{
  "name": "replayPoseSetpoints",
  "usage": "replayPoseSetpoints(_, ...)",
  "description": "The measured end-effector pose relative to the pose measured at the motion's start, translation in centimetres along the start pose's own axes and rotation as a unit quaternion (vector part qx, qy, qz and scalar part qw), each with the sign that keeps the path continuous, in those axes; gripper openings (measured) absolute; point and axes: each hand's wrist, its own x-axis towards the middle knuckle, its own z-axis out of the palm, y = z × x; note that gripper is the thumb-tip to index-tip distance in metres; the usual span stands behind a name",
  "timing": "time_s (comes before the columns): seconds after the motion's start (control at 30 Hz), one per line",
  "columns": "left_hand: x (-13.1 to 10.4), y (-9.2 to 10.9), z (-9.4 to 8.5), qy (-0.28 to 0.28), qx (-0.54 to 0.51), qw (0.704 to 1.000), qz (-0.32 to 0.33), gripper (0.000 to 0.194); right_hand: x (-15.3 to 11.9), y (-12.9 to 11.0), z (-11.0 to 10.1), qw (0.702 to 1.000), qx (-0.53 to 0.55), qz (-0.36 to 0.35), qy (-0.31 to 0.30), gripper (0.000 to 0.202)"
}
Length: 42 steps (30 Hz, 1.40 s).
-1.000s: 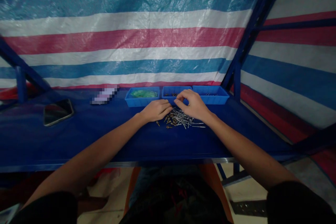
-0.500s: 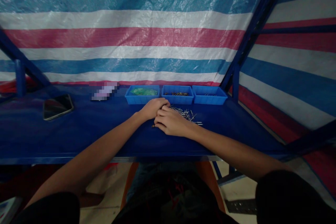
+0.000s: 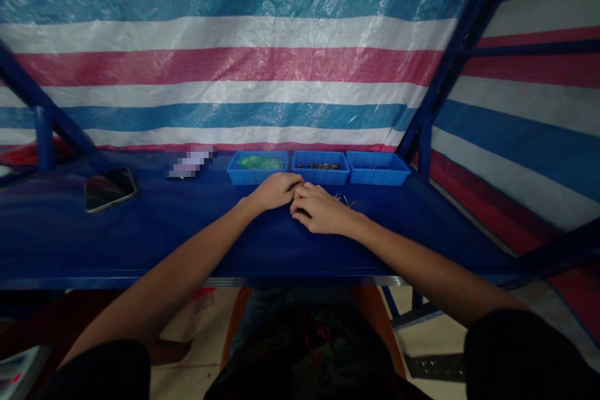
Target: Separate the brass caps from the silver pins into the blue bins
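Some pins, blue tabletop, striped sheeting

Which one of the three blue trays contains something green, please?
The left tray, nearest the phone. Only its contents are green; the middle tray holds brownish pieces, the right tray small dark ones.

A person's bare left hand and right hand meet, curled, just in front of the middle blue rectangular plastic bin of small brass-coloured parts. Thin silvery metal pins lie near the bin's right front corner; a black rectangular phone rests well left of it.
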Motion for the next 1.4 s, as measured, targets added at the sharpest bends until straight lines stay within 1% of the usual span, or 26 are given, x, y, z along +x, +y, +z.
replayPoseSetpoints(0.23, 0.0, 0.0, 0.1, -0.005, -0.003, 1.000, -0.008, 0.024, 0.2, 0.7, -0.1, 0.998, 0.054, 0.039, 0.018, 0.006)
replayPoseSetpoints(0.33, 0.1, -0.1, 0.1, -0.002, 0.003, 1.000, -0.005, 0.023, 0.1, 0.7, -0.4, 0.997, 0.062, 0.027, 0.031, 0.011)
replayPoseSetpoints(0.4, 0.1, 0.0, 0.0, -0.001, 0.004, 1.000, -0.005, 0.021, 0.1, 0.8, -0.7, 0.995, 0.072, 0.032, 0.067, 0.011)
replayPoseSetpoints(0.47, 0.2, 0.1, -0.2, 0.011, 0.000, 1.000, -0.007, 0.021, 0.2, 1.0, -1.1, 0.986, 0.083, 0.063, 0.126, 0.008)
replayPoseSetpoints(0.53, 0.2, 0.6, -0.4, 0.032, -0.019, 0.999, -0.011, 0.022, 0.3, 1.3, -1.6, 0.970, 0.098, 0.113, 0.189, 0.007)
replayPoseSetpoints(0.6, 0.2, 1.2, -0.5, 0.041, -0.061, 0.997, -0.017, 0.023, 0.3, 1.8, -2.0, 0.949, 0.128, 0.163, 0.236, 0.009)
replayPoseSetpoints(0.7, 0.2, 2.2, -0.4, 0.029, -0.139, 0.990, -0.020, 0.021, 0.2, 2.6, -2.2, 0.920, 0.185, 0.212, 0.271, 0.013)
replayPoseSetpoints(0.77, 0.2, 2.6, -0.1, 0.035, -0.159, 0.986, -0.024, 0.021, 0.3, 2.9, -2.0, 0.910, 0.220, 0.217, 0.278, 0.016)
replayPoseSetpoints(0.8, 0.2, 2.7, 0.0, 0.048, -0.158, 0.986, -0.032, 0.023, 0.3, 3.0, -1.8, 0.907, 0.237, 0.213, 0.276, 0.018)
replayPoseSetpoints(0.87, 0.2, 2.7, 0.2, 0.071, -0.142, 0.986, -0.045, 0.026, 0.4, 3.2, -1.5, 0.904, 0.261, 0.203, 0.270, 0.021)
replayPoseSetpoints(0.93, 0.2, 2.5, 0.2, 0.079, -0.112, 0.990, -0.043, 0.027, 0.4, 3.3, -1.3, 0.908, 0.260, 0.203, 0.260, 0.023)
replayPoseSetpoints(0.97, 0.2, 2.3, 0.1, 0.075, -0.094, 0.992, -0.036, 0.027, 0.3, 3.3, -1.3, 0.914, 0.247, 0.202, 0.252, 0.023)
replayPoseSetpoints(1.03, 0.2, 2.1, -0.1, 0.064, -0.063, 0.996, -0.019, 0.030, 0.1, 3.3, -1.4, 0.935, 0.194, 0.184, 0.233, 0.015)
replayPoseSetpoints(1.07, 0.1, 2.0, -0.2, 0.060, -0.054, 0.997, -0.014, 0.031, -0.1, 3.4, -1.5, 0.947, 0.159, 0.166, 0.224, 0.010)
replayPoseSetpoints(1.13, 0.1, 2.0, -0.4, 0.053, -0.055, 0.997, -0.010, 0.032, -0.4, 3.4, -1.8, 0.964, 0.092, 0.123, 0.215, 0.012)
replayPoseSetpoints(1.23, 0.1, 2.0, -0.5, 0.049, -0.073, 0.996, -0.008, 0.034, -0.6, 3.4, -2.1, 0.973, 0.036, 0.095, 0.209, 0.010)
replayPoseSetpoints(1.33, 0.0, 2.1, -0.5, 0.056, -0.073, 0.996, -0.010, 0.036, -0.6, 3.2, -2.2, 0.973, 0.030, 0.106, 0.203, 0.010)
replayPoseSetpoints(1.4, 0.0, 2.0, -0.4, 0.070, -0.062, 0.995, -0.021, 0.031, -0.6, 3.1, -2.2, 0.970, 0.043, 0.115, 0.209, 0.014)
